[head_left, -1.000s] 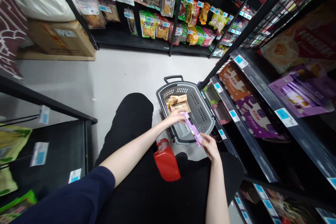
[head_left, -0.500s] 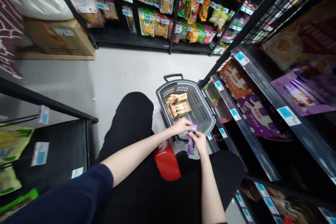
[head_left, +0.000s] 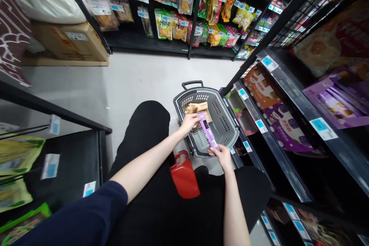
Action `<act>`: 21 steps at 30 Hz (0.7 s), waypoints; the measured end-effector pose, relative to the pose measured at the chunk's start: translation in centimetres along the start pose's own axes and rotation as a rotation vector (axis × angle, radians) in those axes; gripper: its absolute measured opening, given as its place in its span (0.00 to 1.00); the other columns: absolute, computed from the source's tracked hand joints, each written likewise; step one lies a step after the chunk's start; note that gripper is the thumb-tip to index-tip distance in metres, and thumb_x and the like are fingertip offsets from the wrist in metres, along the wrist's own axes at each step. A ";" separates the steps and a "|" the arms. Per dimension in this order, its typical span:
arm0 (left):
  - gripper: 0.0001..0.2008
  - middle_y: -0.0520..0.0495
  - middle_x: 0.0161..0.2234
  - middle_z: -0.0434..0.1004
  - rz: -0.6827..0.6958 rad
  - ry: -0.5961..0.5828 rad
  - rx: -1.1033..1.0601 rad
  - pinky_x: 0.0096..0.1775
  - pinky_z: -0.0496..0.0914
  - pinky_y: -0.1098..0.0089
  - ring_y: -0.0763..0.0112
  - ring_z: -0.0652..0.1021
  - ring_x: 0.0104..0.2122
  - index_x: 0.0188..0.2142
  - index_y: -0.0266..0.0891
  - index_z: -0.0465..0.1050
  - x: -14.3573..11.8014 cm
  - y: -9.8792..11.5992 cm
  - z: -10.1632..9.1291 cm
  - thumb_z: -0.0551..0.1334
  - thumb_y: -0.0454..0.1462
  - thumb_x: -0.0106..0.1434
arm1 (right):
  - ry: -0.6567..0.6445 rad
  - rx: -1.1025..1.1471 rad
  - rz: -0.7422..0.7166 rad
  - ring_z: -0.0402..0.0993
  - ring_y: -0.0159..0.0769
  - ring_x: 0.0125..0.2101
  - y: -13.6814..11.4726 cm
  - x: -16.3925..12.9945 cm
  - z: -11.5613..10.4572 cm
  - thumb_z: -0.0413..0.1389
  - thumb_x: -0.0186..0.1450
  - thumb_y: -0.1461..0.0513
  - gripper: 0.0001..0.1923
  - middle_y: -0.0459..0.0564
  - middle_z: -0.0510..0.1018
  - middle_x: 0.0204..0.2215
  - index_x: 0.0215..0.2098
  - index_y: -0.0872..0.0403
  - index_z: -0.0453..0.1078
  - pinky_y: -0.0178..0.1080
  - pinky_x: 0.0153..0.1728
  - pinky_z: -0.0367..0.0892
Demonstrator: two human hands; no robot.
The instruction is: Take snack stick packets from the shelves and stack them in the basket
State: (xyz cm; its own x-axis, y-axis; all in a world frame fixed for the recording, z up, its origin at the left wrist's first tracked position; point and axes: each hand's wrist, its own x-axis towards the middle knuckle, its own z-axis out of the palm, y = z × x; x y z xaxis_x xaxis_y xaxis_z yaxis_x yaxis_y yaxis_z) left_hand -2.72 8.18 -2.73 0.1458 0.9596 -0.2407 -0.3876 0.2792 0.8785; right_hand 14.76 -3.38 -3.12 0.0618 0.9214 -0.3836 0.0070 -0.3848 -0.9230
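Both hands grip a purple snack packet (head_left: 207, 133) over the grey shopping basket (head_left: 227, 121): the left hand (head_left: 189, 122) pinches its far end, the right hand (head_left: 221, 153) its near end, long axis running far-left to near-right above the brown packets (head_left: 198, 109).

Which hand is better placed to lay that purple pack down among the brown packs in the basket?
Probably left: the left hand holds the purple pack right beside the brown packs; the right hand is outside the basket.
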 end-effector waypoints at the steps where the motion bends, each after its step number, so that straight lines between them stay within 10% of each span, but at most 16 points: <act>1: 0.12 0.47 0.25 0.77 0.000 0.010 -0.042 0.32 0.69 0.69 0.70 0.74 0.25 0.27 0.32 0.76 0.1 0.2 -0.1 0.67 0.40 0.46 | 0.019 0.000 -0.004 0.77 0.45 0.28 0.0 -0.1 -0.1 0.64 0.46 0.53 0.18 0.52 0.79 0.25 0.28 0.59 0.74 0.45 0.34 0.72; 15: 0.16 0.39 0.34 0.77 -0.242 -0.197 -0.171 0.37 0.74 0.58 0.62 0.79 0.32 0.39 0.34 0.68 -0.4 0.9 -0.2 0.63 0.42 0.54 | 0.317 -0.484 -0.326 0.76 0.37 0.23 1.2 -0.6 -2.0 0.53 0.58 0.53 0.17 0.52 0.79 0.28 0.38 0.55 0.75 0.36 0.28 0.71; 21: 0.09 0.40 0.31 0.77 -0.248 -0.095 -0.331 0.36 0.73 0.53 0.61 0.78 0.33 0.39 0.34 0.65 -0.3 0.8 0.1 0.57 0.32 0.57 | 0.322 -0.203 -0.294 0.75 0.41 0.36 0.8 -0.3 -1.6 0.58 0.54 0.54 0.22 0.55 0.78 0.36 0.43 0.58 0.72 0.42 0.39 0.70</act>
State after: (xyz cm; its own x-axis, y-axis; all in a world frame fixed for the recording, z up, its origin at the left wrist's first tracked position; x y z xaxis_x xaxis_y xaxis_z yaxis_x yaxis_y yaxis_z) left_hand -3.01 8.11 -1.93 0.3488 0.8587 -0.3754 -0.5994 0.5123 0.6150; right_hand 16.31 -4.07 -3.70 0.3333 0.9416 -0.0488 0.2636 -0.1427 -0.9540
